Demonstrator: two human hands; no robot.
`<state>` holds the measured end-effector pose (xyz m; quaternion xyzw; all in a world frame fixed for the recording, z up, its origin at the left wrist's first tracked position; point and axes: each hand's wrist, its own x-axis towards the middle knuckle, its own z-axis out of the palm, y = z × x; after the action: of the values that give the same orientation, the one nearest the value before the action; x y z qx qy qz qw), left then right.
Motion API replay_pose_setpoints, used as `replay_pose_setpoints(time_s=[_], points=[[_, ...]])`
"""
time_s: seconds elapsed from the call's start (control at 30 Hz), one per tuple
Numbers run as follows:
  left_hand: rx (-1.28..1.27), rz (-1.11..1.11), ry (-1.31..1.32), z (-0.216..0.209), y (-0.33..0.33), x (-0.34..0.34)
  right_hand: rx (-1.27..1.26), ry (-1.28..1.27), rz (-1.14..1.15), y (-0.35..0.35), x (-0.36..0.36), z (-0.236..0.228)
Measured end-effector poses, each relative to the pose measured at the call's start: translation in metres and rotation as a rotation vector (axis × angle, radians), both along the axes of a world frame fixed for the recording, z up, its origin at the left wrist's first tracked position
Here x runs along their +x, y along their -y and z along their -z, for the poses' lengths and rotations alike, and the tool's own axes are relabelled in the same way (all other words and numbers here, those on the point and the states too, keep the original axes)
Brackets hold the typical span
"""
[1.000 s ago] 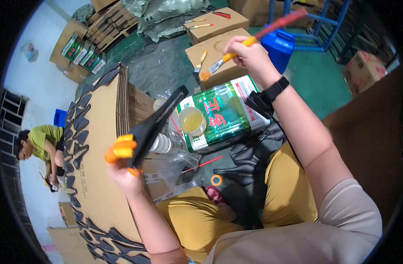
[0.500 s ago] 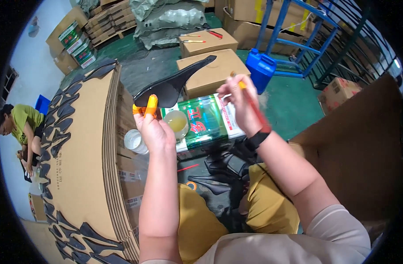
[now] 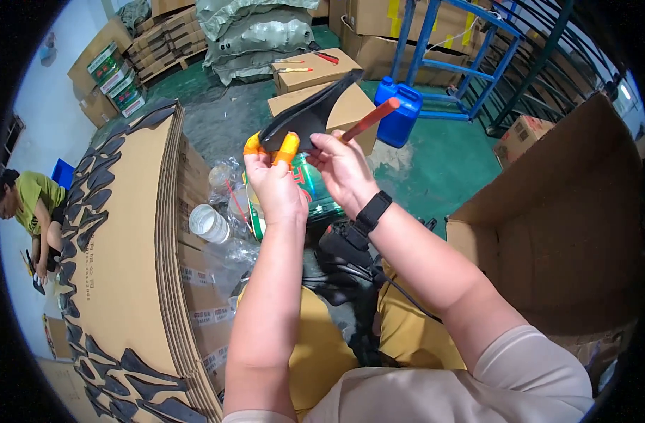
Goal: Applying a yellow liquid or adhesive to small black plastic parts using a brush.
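Note:
My left hand (image 3: 274, 180), with orange finger covers on thumb and fingertips, grips the wide end of a black pointed shoe-sole piece (image 3: 310, 113) held up in front of me. Close beside it on the right, my right hand (image 3: 342, 169) holds a brush with a red-and-orange handle (image 3: 369, 120); its bristle end is hidden behind the black piece. A black band sits on my right wrist. Below my hands lies a green tin can (image 3: 314, 199) on its side, mostly covered by them.
A tall stack of cardboard sheets (image 3: 136, 233) edged with black pieces stands at my left. A white round lid (image 3: 208, 223), clear plastic bags, cardboard boxes (image 3: 314, 69), a blue jerrycan (image 3: 397, 113), a blue rack and a big open box (image 3: 569, 218) surround me. Another person (image 3: 32, 208) crouches far left.
My left hand raised the black piece from beside the cardboard stack up in front of me. My right hand brought the brush in from the far box to the piece.

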<state>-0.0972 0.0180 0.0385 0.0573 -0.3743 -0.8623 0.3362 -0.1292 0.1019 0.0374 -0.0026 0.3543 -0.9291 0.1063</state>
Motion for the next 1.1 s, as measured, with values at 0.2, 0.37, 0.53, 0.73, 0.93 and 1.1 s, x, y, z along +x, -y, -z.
replay_pose_setpoints(time_s=[0.2, 0.37, 0.53, 0.73, 0.93, 1.1], points=[[-0.508, 0.147, -0.029, 0.002, 0.033, 0.009, 0.145, -0.215, 0.077, -0.064, -0.044, -0.008], [-0.922, 0.204, 0.112, 0.004, 0.052, 0.023, 0.584, -0.304, 0.055, -0.113, -0.058, 0.0], [-1.411, 0.139, 0.159, 0.025, 0.039, 0.02, 0.907, -0.362, 0.08, -0.146, -0.088, 0.069], [-1.659, 0.229, 0.235, 0.069, 0.042, 0.015, 1.14, -0.326, 0.037, -0.101, -0.074, 0.121], [-1.714, 0.341, 0.326, 0.08, 0.039, 0.006, 1.356, -0.358, 0.091, -0.086, -0.078, 0.14], [-1.768, 0.312, 0.391, 0.084, 0.052, 0.003, 1.272, -0.281, 0.025, -0.073, -0.077, 0.14]])
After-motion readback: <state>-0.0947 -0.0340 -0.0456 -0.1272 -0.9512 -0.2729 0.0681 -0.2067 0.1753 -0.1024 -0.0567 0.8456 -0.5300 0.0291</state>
